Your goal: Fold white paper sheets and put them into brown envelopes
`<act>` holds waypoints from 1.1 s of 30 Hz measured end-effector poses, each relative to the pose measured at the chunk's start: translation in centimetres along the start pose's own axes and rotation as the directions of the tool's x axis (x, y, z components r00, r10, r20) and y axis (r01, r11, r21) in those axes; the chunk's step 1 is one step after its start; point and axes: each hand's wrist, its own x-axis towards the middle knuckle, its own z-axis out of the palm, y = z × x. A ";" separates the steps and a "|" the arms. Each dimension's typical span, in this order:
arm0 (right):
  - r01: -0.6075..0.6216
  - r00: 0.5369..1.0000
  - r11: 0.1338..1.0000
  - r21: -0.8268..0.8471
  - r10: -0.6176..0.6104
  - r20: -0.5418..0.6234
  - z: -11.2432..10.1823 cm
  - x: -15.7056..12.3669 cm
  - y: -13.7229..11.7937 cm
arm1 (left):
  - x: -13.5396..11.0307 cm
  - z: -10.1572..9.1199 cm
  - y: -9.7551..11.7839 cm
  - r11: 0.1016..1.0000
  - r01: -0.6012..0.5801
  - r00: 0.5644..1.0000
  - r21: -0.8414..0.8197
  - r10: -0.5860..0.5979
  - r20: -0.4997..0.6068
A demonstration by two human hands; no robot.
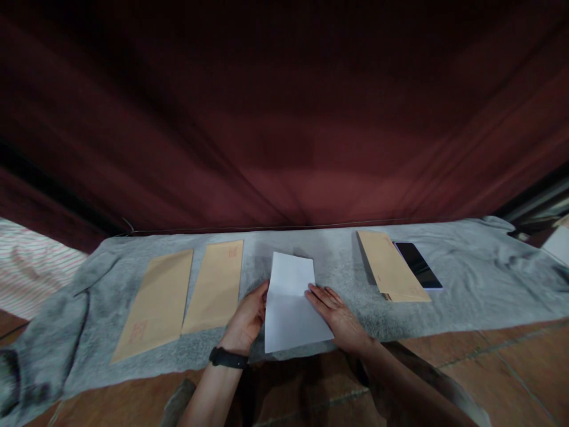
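A white sheet of paper (291, 302) lies on the grey cloth (480, 279), partly folded, with its far part raised a little. My left hand (246, 320) grips the sheet's left edge, fingers curled round it; a black band sits on that wrist. My right hand (335, 311) lies flat on the sheet's right edge, fingers stretched out and pressing down. Two brown envelopes (157, 302) (217, 284) lie side by side to the left of the sheet.
A stack of brown envelopes (391, 264) lies to the right, with a black phone (418, 265) beside it. A dark red curtain (284, 118) hangs behind the cloth. Brown tiled floor (511, 362) runs along the near side. Striped fabric (31, 261) shows at far left.
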 end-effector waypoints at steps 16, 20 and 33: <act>0.030 0.999 0.999 -0.029 -0.029 0.039 -0.5 -0.1 0.0 | 1.3 -0.7 -1.0 0.925 -0.277 0.931 0.259 0.325 -0.165; 0.040 0.998 0.999 -0.033 -0.039 0.041 -0.4 -0.2 0.0 | 1.5 -1.0 -0.8 0.766 -0.389 0.870 0.512 0.488 -0.069; 0.033 0.999 0.999 -0.022 -0.032 0.042 -0.3 0.0 0.0 | 1.0 -0.3 -0.8 0.786 -0.416 0.845 0.457 0.520 -0.124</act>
